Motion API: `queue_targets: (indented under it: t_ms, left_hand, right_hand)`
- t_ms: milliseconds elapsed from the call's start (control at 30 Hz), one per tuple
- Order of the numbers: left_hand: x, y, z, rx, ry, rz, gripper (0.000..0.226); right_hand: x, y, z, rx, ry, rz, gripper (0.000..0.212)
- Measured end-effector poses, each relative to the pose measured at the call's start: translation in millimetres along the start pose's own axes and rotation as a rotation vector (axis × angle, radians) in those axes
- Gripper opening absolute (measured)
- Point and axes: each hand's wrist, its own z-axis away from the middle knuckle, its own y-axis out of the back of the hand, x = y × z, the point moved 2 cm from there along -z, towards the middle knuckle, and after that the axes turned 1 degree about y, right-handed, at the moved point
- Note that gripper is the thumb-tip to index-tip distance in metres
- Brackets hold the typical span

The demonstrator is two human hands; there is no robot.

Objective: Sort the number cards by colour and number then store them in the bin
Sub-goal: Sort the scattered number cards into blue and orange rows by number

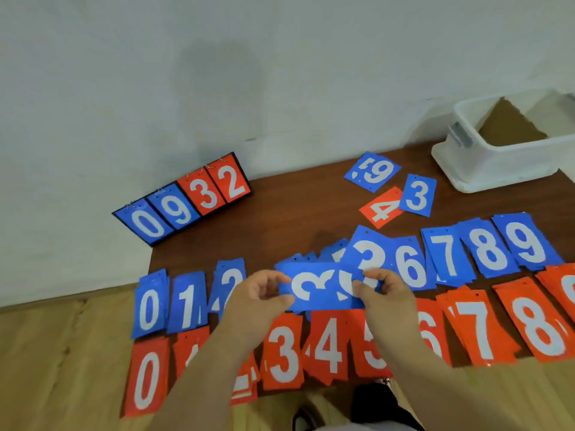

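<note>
Blue number cards lie in a row on the brown mat (280, 213), from blue 0 (149, 306) to blue 9 (525, 241). Below them runs a red row from red 0 (144, 377) to red 8 (541, 325). My left hand (258, 300) pinches the left end of a sideways blue 3 card (311, 289) held above the rows. My right hand (384, 293) pinches another blue 3 card (368, 253), tilted and overlapping the first. Loose cards lie further back: a blue 9 (373, 171), a blue 3 (417, 195) and a red 4 (382, 208).
A white plastic bin (485, 160) with brown cardboard inside stands at the back right. A small scoreboard (183, 199) showing 0 9 3 2 leans against the white wall at the back left. Wooden floor (56, 353) lies left of the mat.
</note>
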Motion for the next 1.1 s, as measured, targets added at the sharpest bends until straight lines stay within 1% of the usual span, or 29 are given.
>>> queue_targets:
  t_ms: [67, 133, 200, 333, 433, 567, 667, 800, 900, 1000, 1100]
  left_hand:
    - [-18.0, 3.5, 30.6, 0.068, 0.062, 0.156, 0.035]
    - [-34.2, 3.6, 55.2, 0.077, 0.109, 0.226, 0.036]
    - [-45.3, 7.1, 70.4, 0.113, 0.091, 0.227, 0.033]
    - [-51.7, 31.3, 81.3, 0.282, 0.054, 0.201, 0.026]
    - [-54.4, 49.7, 77.9, 0.295, 0.018, 0.155, 0.029]
    - [-65.1, 63.2, 70.7, 0.3, -0.02, 0.034, 0.032]
    - [-75.9, 68.2, 63.8, 0.332, 0.033, 0.055, 0.029]
    - [-86.2, 67.7, 55.3, 0.343, 0.094, 0.073, 0.022]
    - [-92.6, 65.3, 47.3, 0.366, 0.141, 0.066, 0.021]
    - [-96.9, 64.5, 38.9, 0.403, 0.18, 0.069, 0.022]
    - [-99.6, 68.4, 33.8, 0.481, 0.231, 0.108, 0.021]
  right_hand:
    - [3.9, -14.6, 27.9, 0.055, 0.018, 0.005, 0.015]
    - [10.3, -29.7, 53.3, 0.05, 0.01, 0.017, 0.014]
    - [19.4, -41.6, 73.8, 0.002, 0.016, 0.057, 0.014]
    - [29.7, -53.0, 103.1, -0.121, 0.046, 0.124, 0.015]
    - [37.7, -52.7, 110.4, -0.19, 0.035, 0.185, 0.015]
    - [43.6, -41.6, 105.1, -0.168, 0.059, 0.267, 0.017]
    - [43.4, -31.5, 98.1, -0.156, 0.062, 0.298, 0.018]
    - [45.0, -24.0, 82.4, -0.204, 0.048, 0.289, 0.027]
    - [45.4, -24.9, 66.9, -0.232, 0.028, 0.302, 0.032]
    - [42.7, -27.3, 46.5, -0.261, 0.005, 0.352, 0.028]
    - [36.8, -33.9, 21.5, -0.321, 0.026, 0.469, 0.015]
